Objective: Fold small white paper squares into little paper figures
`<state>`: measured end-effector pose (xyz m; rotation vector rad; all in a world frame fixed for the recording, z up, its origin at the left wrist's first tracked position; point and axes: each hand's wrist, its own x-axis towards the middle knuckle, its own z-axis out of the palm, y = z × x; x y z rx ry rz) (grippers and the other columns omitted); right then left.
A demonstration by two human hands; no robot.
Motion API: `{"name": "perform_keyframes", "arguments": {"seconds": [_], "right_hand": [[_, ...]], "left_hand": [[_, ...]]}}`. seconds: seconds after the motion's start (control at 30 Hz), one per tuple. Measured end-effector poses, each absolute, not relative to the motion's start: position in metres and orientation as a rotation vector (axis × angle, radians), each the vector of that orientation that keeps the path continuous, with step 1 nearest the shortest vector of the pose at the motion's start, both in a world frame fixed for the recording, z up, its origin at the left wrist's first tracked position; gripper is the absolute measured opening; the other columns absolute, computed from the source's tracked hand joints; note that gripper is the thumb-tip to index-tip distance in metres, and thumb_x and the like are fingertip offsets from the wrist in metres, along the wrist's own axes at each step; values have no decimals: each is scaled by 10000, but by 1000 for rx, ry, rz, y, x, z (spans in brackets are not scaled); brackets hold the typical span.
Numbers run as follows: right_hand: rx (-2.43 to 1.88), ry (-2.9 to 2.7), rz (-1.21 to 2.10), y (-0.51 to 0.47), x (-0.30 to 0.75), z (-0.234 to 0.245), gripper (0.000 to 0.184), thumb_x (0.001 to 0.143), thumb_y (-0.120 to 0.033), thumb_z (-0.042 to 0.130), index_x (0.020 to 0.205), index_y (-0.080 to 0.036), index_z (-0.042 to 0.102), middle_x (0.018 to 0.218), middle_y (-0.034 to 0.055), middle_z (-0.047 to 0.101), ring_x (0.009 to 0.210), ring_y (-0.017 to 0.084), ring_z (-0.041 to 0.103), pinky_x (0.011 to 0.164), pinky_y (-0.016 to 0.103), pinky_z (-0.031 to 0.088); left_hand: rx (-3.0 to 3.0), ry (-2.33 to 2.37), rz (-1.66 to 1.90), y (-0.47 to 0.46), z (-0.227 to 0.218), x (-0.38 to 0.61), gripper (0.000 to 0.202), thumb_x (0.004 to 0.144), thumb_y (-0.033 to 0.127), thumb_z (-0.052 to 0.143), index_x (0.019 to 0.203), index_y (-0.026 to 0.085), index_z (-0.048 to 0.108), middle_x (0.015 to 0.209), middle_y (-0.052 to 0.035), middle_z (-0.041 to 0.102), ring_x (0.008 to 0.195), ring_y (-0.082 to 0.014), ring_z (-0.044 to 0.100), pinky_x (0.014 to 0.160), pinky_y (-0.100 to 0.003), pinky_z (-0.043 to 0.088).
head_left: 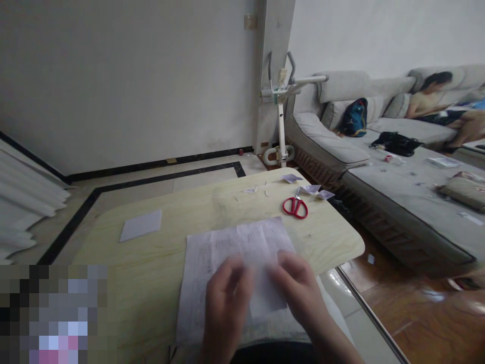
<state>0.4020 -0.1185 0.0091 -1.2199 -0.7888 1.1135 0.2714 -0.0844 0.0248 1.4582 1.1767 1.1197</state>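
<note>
My left hand (pixel 227 293) and my right hand (pixel 297 285) face each other over a printed sheet of paper (pixel 199 268). Between their fingertips is a small pale piece of paper (pixel 265 293), pinched from both sides and blurred by motion. Creases run across the printed sheet, which lies flat on the table near my body. Beyond my right hand lie red-handled scissors (pixel 295 207), their blades pointing away toward a few small folded papers (pixel 310 189). Off to the left of the sheet rests a pale rectangle of paper (pixel 141 226).
Thin paper scraps (pixel 249 191) are scattered near the far edge of the wooden table (pixel 178 212). A grey sofa (pixel 401 187) stands to the right, with a person (pixel 428 103) seated on it. Behind the table is a white exercise machine (pixel 281 121).
</note>
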Motion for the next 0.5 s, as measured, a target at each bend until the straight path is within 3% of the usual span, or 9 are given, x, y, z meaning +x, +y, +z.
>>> {"name": "perform_keyframes", "arguments": {"seconds": [0.5], "right_hand": [[-1239,-848,1038,-130,407,13,409,758,-564,743,575,-210,652,498,-18,471,456,122,391,411,234,310]], "left_hand": [[1485,1164,1237,-97,28,277,150,798,317,638,657,265,645,574,22,627,529,-162,569,505,-250,483]]}}
